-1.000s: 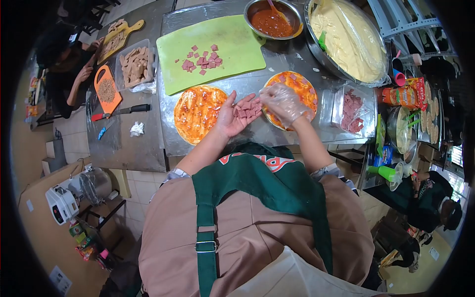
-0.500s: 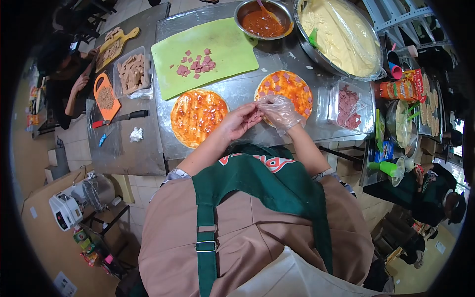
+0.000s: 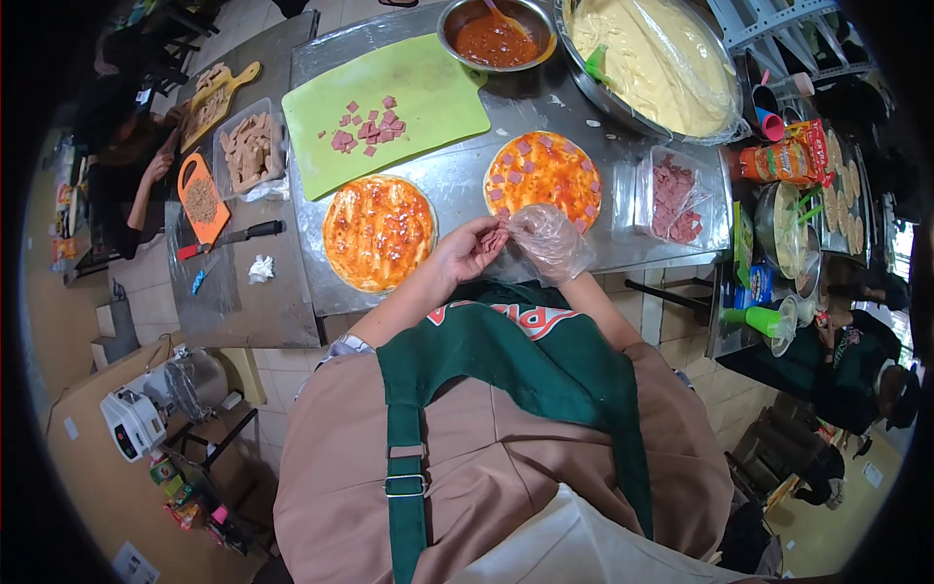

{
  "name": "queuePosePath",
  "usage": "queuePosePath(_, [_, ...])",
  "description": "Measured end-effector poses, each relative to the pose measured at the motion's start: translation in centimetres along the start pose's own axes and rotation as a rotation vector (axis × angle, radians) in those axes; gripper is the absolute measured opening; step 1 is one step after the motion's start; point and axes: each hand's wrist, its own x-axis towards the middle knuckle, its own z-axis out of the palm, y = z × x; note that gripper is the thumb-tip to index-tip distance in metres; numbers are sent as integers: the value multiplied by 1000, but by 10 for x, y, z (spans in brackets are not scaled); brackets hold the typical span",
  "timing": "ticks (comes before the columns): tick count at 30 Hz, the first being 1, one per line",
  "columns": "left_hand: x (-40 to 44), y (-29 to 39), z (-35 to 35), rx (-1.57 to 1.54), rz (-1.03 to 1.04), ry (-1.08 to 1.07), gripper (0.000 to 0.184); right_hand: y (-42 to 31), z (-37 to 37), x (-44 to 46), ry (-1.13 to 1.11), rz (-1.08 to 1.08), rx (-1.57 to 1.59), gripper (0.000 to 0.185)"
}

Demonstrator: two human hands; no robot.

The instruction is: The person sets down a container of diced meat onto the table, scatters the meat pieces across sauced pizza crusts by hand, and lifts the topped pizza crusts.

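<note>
Bare left hand [image 3: 467, 253] cups pink meat pieces [image 3: 499, 232], fingertips meeting the plastic-gloved right hand [image 3: 552, 243], at seven o'clock on the round, red-sauced pizza [image 3: 543, 175]! Round steel bowl [image 3: 496, 34], red sauce, eleven; clear rectangular plastic box [image 3: 725, 209], chopped meat [image 3: 673, 200], three; green apron [image 3: 506, 360], red lettering half-folded

Toward twelve o'clock, the top edge cuts off the sauce bowl [image 3: 496, 41]; toward one, the dough basin [image 3: 662, 68]. The gloved right hand [image 3: 550, 243] covers the topped round's [image 3: 543, 175] six o'clock rim. Curled fingers mostly hide the diced meat [image 3: 500, 230] in the left hand [image 3: 470, 251]
</note>
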Motion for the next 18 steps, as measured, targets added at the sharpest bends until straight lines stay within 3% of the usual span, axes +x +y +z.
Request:
queuePosePath(3, [0,-3,-2,-46,-36,-61,13,0,2,-1,97,106,263,9])
queuePosePath(7, [-5,-8,3,-2,9,18,12,6,2,-1,44,-30,124,10])
queuePosePath(9, [-9,-12,9,26,54,70,11,5,3,-1,3,144,284,10])
queuePosePath(13, [-13,-14,16,128,140,71,11,3,3,1,54,225,341,14])
queuePosePath(18, [-16,-16,20,123,169,47,11,5,1,3,-39,355,392,16])
